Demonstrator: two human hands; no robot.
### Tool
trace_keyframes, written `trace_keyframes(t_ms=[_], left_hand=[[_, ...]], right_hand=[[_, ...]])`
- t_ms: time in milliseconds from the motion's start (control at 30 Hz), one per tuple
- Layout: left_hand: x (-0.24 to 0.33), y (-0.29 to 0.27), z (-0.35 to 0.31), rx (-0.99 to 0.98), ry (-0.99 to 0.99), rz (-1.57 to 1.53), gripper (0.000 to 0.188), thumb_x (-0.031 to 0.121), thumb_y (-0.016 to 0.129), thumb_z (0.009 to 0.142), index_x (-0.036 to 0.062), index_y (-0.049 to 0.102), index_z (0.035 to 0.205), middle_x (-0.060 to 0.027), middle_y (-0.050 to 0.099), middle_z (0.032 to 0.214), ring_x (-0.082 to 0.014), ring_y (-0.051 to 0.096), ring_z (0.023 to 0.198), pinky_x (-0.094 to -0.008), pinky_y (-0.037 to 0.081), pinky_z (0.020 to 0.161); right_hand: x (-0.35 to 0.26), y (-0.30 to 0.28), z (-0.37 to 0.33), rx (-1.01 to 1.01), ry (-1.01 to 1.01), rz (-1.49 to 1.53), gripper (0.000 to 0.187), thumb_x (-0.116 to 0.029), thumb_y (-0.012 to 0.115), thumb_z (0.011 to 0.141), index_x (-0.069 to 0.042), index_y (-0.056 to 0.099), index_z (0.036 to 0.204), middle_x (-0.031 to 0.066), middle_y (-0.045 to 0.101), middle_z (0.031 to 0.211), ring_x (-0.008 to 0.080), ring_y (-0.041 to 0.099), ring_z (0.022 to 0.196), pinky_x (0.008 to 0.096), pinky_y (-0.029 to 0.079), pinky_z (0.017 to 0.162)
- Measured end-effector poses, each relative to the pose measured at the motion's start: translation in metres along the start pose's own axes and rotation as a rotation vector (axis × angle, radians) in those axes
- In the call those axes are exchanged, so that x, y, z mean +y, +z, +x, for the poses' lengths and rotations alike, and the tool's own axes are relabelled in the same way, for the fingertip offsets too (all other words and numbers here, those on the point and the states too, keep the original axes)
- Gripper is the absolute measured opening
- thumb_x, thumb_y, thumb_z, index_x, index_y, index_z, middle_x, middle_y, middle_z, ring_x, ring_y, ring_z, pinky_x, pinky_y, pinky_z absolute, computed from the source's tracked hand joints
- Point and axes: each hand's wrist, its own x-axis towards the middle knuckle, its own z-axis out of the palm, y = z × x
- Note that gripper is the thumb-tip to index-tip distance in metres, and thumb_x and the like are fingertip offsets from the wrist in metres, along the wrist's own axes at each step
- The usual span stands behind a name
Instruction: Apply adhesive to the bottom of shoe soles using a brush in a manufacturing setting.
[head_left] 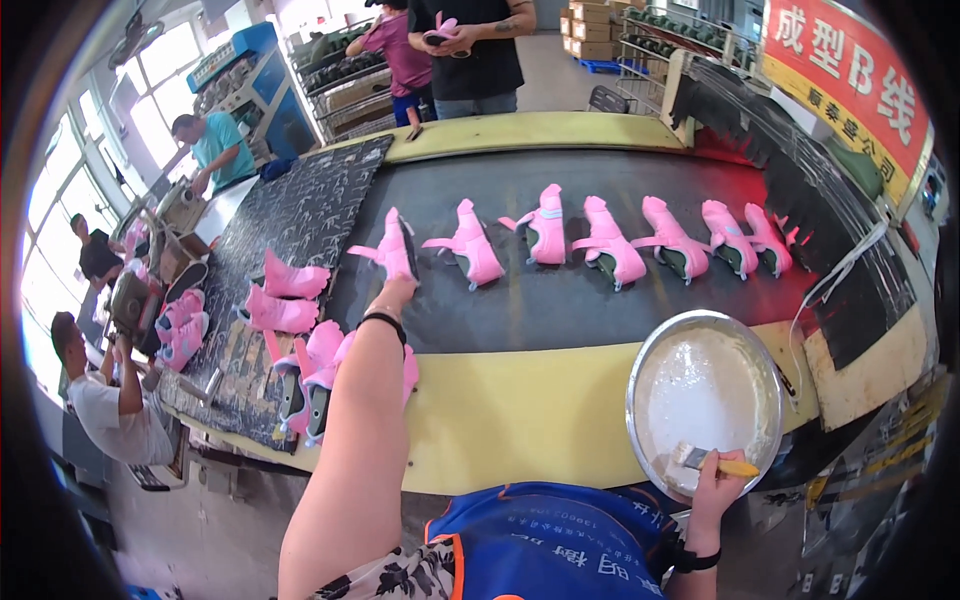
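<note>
My left arm stretches across to the dark belt, where my left hand (400, 287) grips the near end of a pink shoe upper (393, 245); its fingers are partly hidden. In my right hand (717, 487) is a paintbrush with a yellow handle (738, 467). Its pale bristles dip toward the near side of a round metal basin (633, 400), whose inside is coated with a white, paste-like liquid (705, 385). Several more pink uppers, such as this one (546, 226), lie in a row on the belt to the right of my left hand.
More pink uppers (283, 313) lie on the worn black board (300, 210) at left, some beside my forearm. A yellow ledge (520, 400) borders the belt. At right stands a dark, red-lit tunnel (745, 170). A person in black (475, 60) holds a pink shoe across the belt; others work at left.
</note>
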Motion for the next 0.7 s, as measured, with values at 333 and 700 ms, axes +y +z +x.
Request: trace_keyframes(t_ms=[333,700], left_hand=[[0.077,-0.085,-0.166,-0.265,0.185,0.335,0.073,0.066,0.057,0.089,0.0052,0.068,0.128,-0.0176,0.066,0.133,-0.0341,0.067,0.114,-0.0439,0.055,0.088],[0.067,-0.051,-0.344,-0.004,0.144,1.181,0.032,0.038,0.065,0.088,0.0105,0.079,0.096,-0.0065,0.074,0.089,-0.028,0.07,0.085,-0.0541,0.042,0.095]], right_hand=[[0.011,-0.002,-0.003,0.02,-0.017,0.043,0.015,0.0,0.06,0.097,-0.003,0.047,0.09,0.002,0.049,0.083,0.0075,0.05,0.075,0.0233,0.043,0.065],[0.017,-0.006,-0.008,-0.012,0.053,0.054,0.016,0.0,0.059,0.097,-0.003,0.046,0.089,0.0032,0.047,0.082,0.0119,0.048,0.074,0.0276,0.041,0.065]])
